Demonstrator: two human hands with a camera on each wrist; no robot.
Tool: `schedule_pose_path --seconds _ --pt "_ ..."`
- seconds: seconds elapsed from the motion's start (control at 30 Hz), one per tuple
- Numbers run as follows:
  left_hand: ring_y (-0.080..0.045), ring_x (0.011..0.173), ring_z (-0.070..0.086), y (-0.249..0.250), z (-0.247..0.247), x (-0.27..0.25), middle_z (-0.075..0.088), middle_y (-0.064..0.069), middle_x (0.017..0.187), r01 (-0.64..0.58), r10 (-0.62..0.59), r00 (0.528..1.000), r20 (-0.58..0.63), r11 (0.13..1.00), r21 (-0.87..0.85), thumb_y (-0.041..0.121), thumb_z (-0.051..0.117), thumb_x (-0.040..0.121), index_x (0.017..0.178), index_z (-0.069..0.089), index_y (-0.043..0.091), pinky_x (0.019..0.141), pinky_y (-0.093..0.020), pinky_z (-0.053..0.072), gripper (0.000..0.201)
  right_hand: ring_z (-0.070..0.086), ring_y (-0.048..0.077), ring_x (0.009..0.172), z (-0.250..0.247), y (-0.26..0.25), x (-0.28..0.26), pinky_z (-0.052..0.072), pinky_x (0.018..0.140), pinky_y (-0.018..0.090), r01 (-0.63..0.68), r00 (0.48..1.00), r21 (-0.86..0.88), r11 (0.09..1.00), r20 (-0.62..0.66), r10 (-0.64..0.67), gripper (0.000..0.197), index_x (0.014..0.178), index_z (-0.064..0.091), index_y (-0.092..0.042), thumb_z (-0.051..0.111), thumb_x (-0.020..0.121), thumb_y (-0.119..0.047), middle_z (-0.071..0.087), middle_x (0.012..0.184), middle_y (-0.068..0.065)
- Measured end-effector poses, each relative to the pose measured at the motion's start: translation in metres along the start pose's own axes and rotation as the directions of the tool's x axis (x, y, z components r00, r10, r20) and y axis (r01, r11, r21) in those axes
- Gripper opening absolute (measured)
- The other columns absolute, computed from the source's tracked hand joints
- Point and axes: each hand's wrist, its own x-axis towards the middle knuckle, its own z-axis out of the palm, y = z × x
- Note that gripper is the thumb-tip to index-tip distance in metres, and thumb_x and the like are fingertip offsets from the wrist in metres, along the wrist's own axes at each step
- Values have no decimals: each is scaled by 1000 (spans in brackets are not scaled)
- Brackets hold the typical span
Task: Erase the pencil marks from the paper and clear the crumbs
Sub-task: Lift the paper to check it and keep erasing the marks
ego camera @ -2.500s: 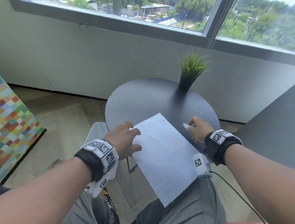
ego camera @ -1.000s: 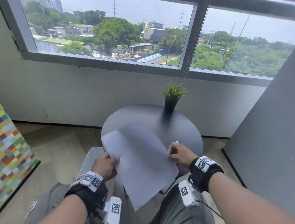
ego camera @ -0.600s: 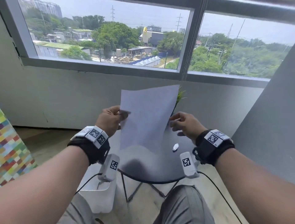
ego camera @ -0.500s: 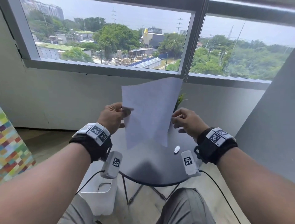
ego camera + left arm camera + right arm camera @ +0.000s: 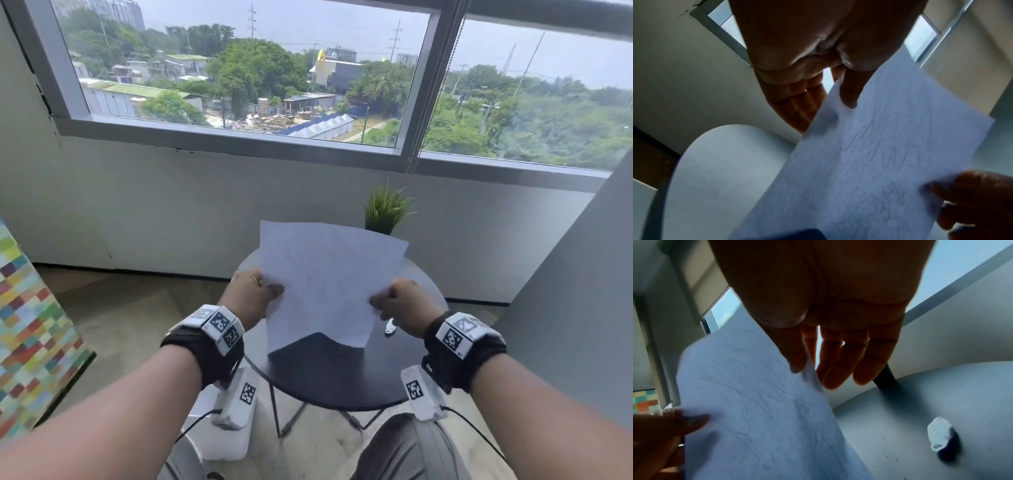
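Note:
Both hands hold a white sheet of paper (image 5: 329, 284) tilted in the air over the round dark table (image 5: 329, 383). My left hand (image 5: 270, 291) pinches its left edge and my right hand (image 5: 380, 301) pinches its right edge. In the left wrist view the paper (image 5: 869, 162) shows faint pencil scribbles under the thumb (image 5: 849, 94). The right wrist view shows the same paper (image 5: 756, 410), again pinched at its edge. A white eraser (image 5: 390, 325) lies on the table by my right hand. Dark crumbs (image 5: 890, 449) speckle the table near the eraser (image 5: 939, 433).
A small potted grass plant (image 5: 385, 209) stands at the table's far edge, behind the paper. A white bin (image 5: 226, 442) sits on the floor under my left wrist. A colourful checked panel (image 5: 30, 325) is at the left and a grey wall (image 5: 565, 308) at the right.
The paper lay flat on the table, my right hand holding the eraser. Both hands lifted the sheet upright, leaving the eraser on the table. Now the sheet has come lower, toward the table.

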Motion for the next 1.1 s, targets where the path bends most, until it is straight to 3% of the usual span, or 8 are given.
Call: schedule_pose_path --seconds 0.07,0.2,0.3,0.43,0.5,0.67,0.87,1.1 --pt "-37 93 71 -2 -3 8 75 -9 99 5 -3 1000 -23 996 84 27 67 71 83 73 35 78 -60 57 16 59 9 52 -4 2 7 48 46 28 19 1000 63 998 -23 -18 18 69 61 -16 63 86 -18 64 66 2" --pt "-29 88 72 10 -7 23 74 -5 99 -3 11 998 -62 991 135 21 68 70 90 67 31 72 -54 60 22 62 18 62 -18 7 26 50 57 35 72 997 272 959 -27 -67 24 81 60 -9 60 94 -29 65 71 5" --pt "-29 86 73 -6 -3 34 75 -4 96 44 -40 999 -20 974 222 24 62 59 96 67 33 73 -53 60 38 57 21 63 -16 29 38 44 57 31 -45 999 393 918 -10 53 30 86 60 -14 50 98 -40 63 75 5" --pt "-29 86 71 -48 9 43 72 -5 99 179 -196 981 2 901 396 34 65 56 102 65 21 76 -47 60 48 55 20 56 15 83 51 44 52 26 -272 960 40 961 78 269 19 103 59 -19 57 92 -35 65 78 6" --pt "-30 92 68 -60 17 40 70 -6 107 221 -249 968 1 861 458 34 72 64 114 61 21 84 -45 57 53 60 20 71 30 101 53 50 66 28 -253 954 -170 952 118 274 24 110 58 -27 58 89 -38 66 89 0" --pt "-26 91 63 -72 21 39 64 -6 108 256 -287 957 -50 747 614 29 71 85 133 42 25 73 -32 49 57 60 25 90 42 107 55 48 81 34 -246 950 -317 916 110 293 20 90 50 -29 57 85 -47 64 95 2" --pt "-26 138 31 -71 13 44 25 -1 152 -4 -161 983 93 478 878 51 63 86 151 21 37 107 -46 39 79 60 29 79 33 101 73 51 74 35 -220 945 -390 894 140 294 6 89 45 -23 45 84 -21 63 86 8" --pt "-17 152 -12 -83 34 54 -13 9 165 -316 -207 903 376 273 909 85 51 73 156 -2 38 121 -52 9 109 58 12 52 35 50 86 45 53 25 7 964 -190 982 262 44 14 98 48 -25 53 94 -37 70 70 0"
